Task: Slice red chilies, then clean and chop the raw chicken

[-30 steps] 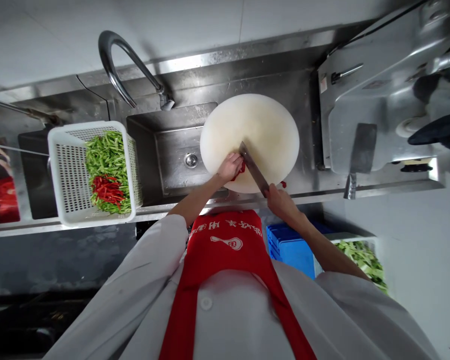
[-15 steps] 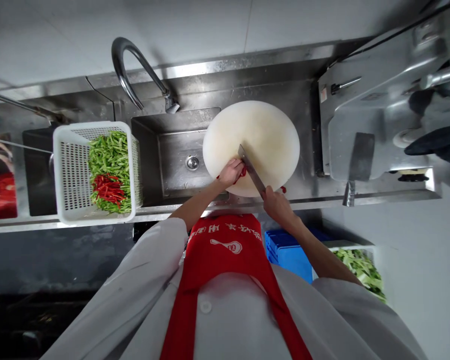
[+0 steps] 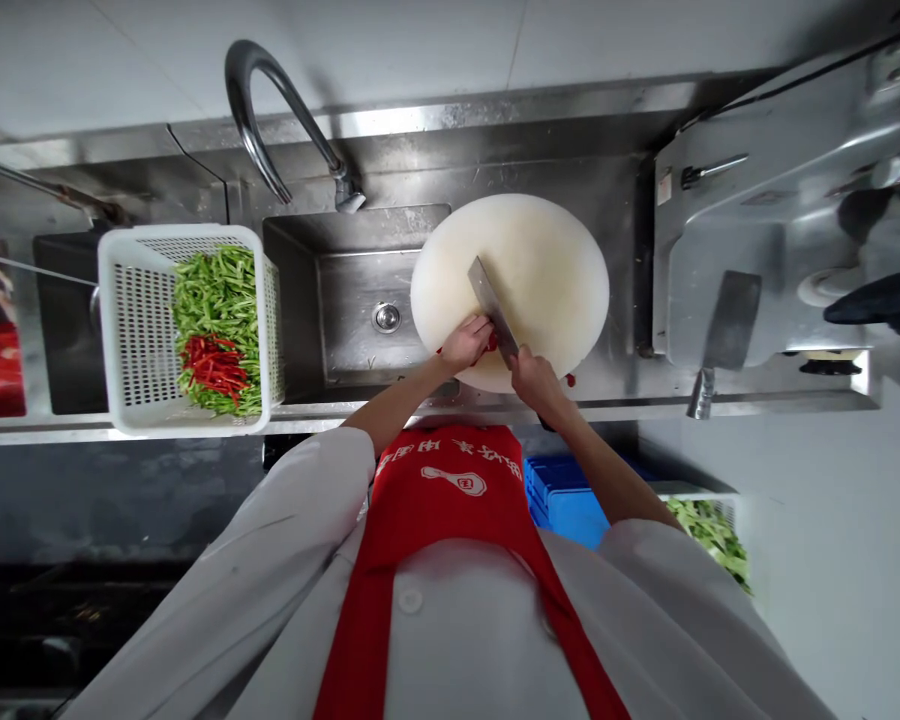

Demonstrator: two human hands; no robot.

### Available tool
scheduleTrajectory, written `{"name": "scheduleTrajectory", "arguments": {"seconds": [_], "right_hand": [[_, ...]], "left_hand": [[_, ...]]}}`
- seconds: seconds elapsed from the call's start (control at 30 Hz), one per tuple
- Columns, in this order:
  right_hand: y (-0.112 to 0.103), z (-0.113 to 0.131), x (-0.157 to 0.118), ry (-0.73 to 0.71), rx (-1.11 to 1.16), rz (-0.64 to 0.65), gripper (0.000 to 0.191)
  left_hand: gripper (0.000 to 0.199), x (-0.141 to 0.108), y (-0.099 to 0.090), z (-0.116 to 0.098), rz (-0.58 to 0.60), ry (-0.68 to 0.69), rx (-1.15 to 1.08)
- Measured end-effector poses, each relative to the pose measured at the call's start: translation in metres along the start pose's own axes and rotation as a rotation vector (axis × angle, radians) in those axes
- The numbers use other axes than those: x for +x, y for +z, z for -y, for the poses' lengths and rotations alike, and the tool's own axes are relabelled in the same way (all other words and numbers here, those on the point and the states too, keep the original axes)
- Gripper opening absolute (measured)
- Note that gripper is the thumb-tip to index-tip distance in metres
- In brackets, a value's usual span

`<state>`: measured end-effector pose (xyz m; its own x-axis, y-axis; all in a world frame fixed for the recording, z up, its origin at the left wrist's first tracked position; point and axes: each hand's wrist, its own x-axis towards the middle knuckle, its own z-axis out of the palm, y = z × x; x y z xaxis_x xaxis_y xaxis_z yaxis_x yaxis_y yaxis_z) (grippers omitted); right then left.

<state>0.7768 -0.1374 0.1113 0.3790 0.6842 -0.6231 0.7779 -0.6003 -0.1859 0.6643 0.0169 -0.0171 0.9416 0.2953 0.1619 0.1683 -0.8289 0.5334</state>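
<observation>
My right hand (image 3: 534,382) is closed round the handle of a cleaver (image 3: 493,308), whose blade slants up and left over the round white chopping board (image 3: 547,270). Against the near side of the board, my left hand (image 3: 466,342) presses closed on a red pepper (image 3: 491,342), right beside the blade. Most of the pepper is hidden under the fingers. A small red scrap (image 3: 571,380) lies at the board's lower right edge.
Left of the sink (image 3: 352,345) stands a white plastic basket (image 3: 131,400) of green strips with red strips (image 3: 214,366) on top. A faucet (image 3: 285,110) arches over the sink. A second cleaver (image 3: 731,320) rests at right; blue crates (image 3: 570,505) stand below the counter.
The cleaver has moved forward, away from my body, so its tip reaches farther up the board. My right hand has come closer to my left, which still holds the pepper. The view has shifted slightly.
</observation>
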Motion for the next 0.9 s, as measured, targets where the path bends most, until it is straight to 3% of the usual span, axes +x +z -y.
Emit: {"name": "scheduleTrajectory", "arguments": {"seconds": [0.23,0.43,0.53,0.67,0.9], "right_hand": [[-0.001,-0.004,0.004,-0.030,0.002,-0.035,0.037],[0.002,0.013,0.025,-0.005,0.012,-0.057,0.039],[-0.003,0.012,0.020,-0.010,-0.017,-0.045,0.039],[-0.005,0.011,0.007,0.001,-0.073,-0.012,0.040],[-0.007,0.019,0.020,-0.050,-0.071,-0.050,0.038]], "left_hand": [[0.038,0.000,0.001,0.001,0.025,-0.016,-0.026],[0.043,-0.004,-0.004,-0.002,0.008,-0.039,-0.034],[0.040,-0.009,-0.002,-0.005,-0.048,-0.076,-0.007],[0.037,-0.013,0.002,-0.005,-0.006,-0.041,-0.017],[0.039,-0.013,0.006,-0.003,-0.002,-0.054,0.018]]}}
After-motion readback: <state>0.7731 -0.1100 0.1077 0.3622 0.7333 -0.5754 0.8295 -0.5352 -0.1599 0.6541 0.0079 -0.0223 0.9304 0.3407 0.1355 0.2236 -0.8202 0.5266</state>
